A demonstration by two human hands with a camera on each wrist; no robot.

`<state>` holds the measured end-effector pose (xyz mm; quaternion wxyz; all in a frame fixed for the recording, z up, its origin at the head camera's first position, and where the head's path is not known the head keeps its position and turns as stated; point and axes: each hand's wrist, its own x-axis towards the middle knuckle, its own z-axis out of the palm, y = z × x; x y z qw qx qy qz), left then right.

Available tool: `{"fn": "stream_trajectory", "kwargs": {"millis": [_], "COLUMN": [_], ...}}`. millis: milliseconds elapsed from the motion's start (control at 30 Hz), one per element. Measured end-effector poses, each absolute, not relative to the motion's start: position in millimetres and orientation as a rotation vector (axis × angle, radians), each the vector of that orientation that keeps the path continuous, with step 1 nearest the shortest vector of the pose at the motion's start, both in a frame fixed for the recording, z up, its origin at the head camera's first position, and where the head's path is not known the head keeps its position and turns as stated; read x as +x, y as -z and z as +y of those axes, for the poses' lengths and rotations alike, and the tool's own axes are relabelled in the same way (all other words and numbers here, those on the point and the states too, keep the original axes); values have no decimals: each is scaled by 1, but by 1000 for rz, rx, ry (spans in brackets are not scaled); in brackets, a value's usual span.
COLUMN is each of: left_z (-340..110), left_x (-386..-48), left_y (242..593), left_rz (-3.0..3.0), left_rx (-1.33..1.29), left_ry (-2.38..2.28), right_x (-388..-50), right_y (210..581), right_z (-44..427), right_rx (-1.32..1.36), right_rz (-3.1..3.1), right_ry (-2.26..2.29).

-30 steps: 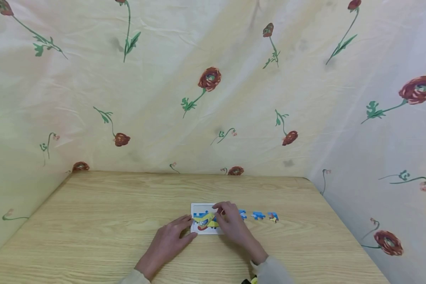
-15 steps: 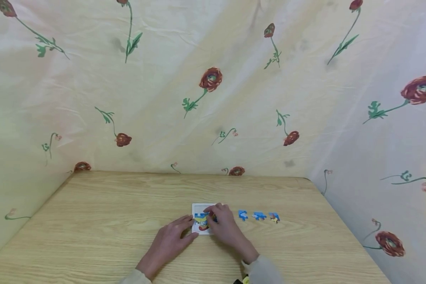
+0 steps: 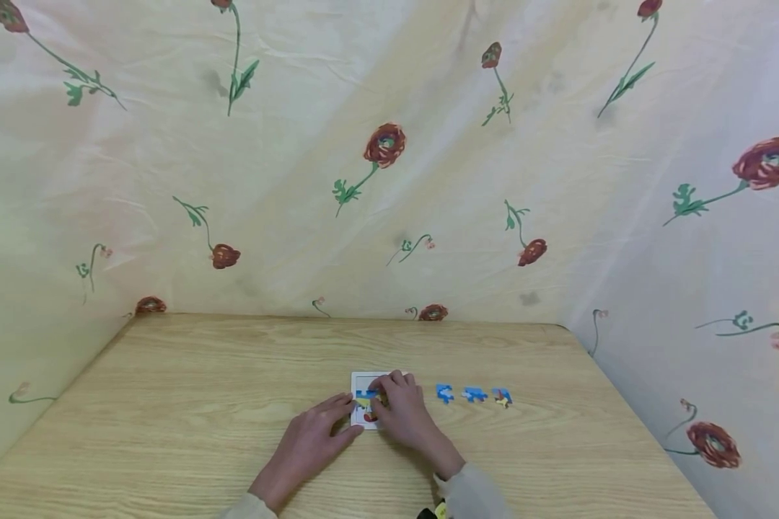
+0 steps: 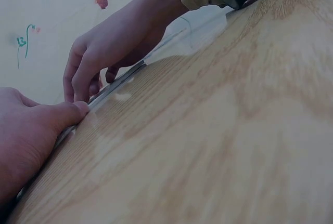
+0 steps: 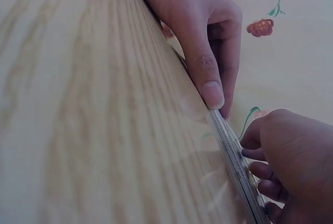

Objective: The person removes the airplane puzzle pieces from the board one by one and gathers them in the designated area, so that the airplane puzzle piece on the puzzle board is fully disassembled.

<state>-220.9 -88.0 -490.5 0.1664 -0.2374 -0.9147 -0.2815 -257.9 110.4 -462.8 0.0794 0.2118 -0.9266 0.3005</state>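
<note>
A small white-framed puzzle board (image 3: 358, 425) with a blue, yellow and red picture lies on the table. My left hand (image 3: 308, 443) rests against its left side, the thumb at the lower left corner and fingertips at the left edge. Over the board's right part is my right hand (image 3: 405, 414), fingers bent down and thumb apart from the index finger; it covers much of the picture. Whether it pinches a piece is hidden. In the right wrist view, the left hand's thumb (image 5: 212, 94) touches the board's edge (image 5: 231, 156), and the right hand (image 5: 291, 161) has bent fingers beside it.
To the right of the board lie three loose blue puzzle pieces: one near the hand (image 3: 444, 393), a middle one (image 3: 474, 394) and one with red and yellow (image 3: 502, 397). Flowered cloth (image 3: 266, 180) stands behind and beside the wooden table (image 3: 234, 360).
My right hand has moved left across the board, uncovering the nearest loose piece and hiding more of the picture. My left hand has stayed at the board's left side.
</note>
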Motion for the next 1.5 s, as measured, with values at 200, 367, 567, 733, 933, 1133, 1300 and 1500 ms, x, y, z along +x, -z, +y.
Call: {"fn": "stream_trajectory", "kwargs": {"millis": [200,367,567,733,933,1133,1300,1500], "left_z": [-88,-88,-87,-88,-88,-88,-88,-88], "left_x": [-221,-221,-221,-221,-221,-221,-221,-221], "left_y": [491,491,490,491,490,490,490,489], "left_rz": [-2614,-2619,-2614,-2610,-2626,-2627,-2625,-2633], "left_rx": [-666,-662,-663,-664,-663,-667,-670,-670], "left_ry": [804,808,812,817,825,816,805,819], "right_x": [-260,-261,-261,-262,-260,-259,-262,-262], "right_y": [464,463,461,461,460,460,461,462], "right_z": [109,110,110,109,109,112,115,116], "right_rx": [617,628,640,623,634,646,695,737], "right_rz": [-2791,-2802,-2780,-2765,-2731,-2747,-2768,-2753], "right_ry": [-954,-1000,-1057,-1140,-1195,-1169,-1121,-1110]}}
